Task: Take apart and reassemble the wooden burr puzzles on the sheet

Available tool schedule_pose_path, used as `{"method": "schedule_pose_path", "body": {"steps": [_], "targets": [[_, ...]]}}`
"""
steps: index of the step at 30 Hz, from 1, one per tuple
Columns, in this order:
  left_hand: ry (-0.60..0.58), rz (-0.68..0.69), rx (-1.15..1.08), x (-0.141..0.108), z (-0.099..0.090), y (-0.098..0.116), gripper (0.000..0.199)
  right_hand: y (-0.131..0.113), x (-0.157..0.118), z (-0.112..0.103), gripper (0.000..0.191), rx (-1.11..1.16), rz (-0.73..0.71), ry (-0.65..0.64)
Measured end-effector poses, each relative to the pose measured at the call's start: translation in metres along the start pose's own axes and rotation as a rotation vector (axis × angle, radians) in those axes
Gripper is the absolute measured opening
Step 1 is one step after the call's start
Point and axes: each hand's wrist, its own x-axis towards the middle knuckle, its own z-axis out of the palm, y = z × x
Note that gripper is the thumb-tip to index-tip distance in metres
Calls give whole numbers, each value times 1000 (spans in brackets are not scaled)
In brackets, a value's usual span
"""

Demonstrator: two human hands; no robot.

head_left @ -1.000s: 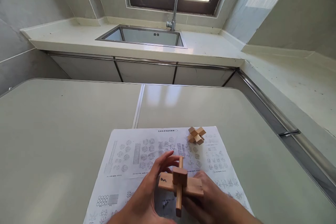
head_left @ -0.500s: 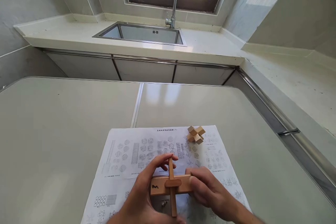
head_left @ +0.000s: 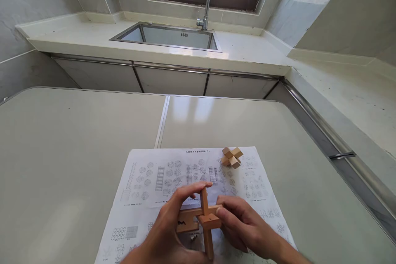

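Observation:
Between the thumb and index finger of my left hand [head_left: 165, 229], an upright wooden stick [head_left: 208, 241] is held at its two ends. A short wooden crosspiece [head_left: 210, 221] sits across its middle. Behind them runs a flat wooden board [head_left: 187, 216] with a black mark and a slot; its left end lies by my left palm. My right hand [head_left: 247, 225] is closed, thumb and fingers pinching the right side of this wooden puzzle. Below lies a printed sheet [head_left: 142, 218] with puzzle diagrams. A small shiny piece [head_left: 194, 237] shows under the board.
An assembled wooden burr puzzle [head_left: 232, 157] rests on the sheet's far right corner. The sheet lies on a pale table [head_left: 77, 152] with a seam. Beyond are a counter [head_left: 93, 51], a sink [head_left: 167, 35] and a faucet [head_left: 208, 4]. Another counter edge [head_left: 328, 132] borders the right.
The crosspiece and stick have turned and shifted slightly right against the board, and the slot now shows. My right fingers have moved a little left. The camera view has shifted slightly.

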Motion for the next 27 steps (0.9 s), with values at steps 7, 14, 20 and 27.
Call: {"method": "schedule_pose_path", "body": {"steps": [7,14,20,27], "targets": [[108,-39,-208,-1,6,-3,123,6,1,-4,46,112,1,-61],[105,-289,-345,5,-1,3,97,14,1,-10,43,278,55,-143],[27,-331,-336,12,-6,12,66,13,4,-8,46,330,62,-176],[45,-333,-327,14,-7,14,65,13,4,-7,52,322,74,-162]]}}
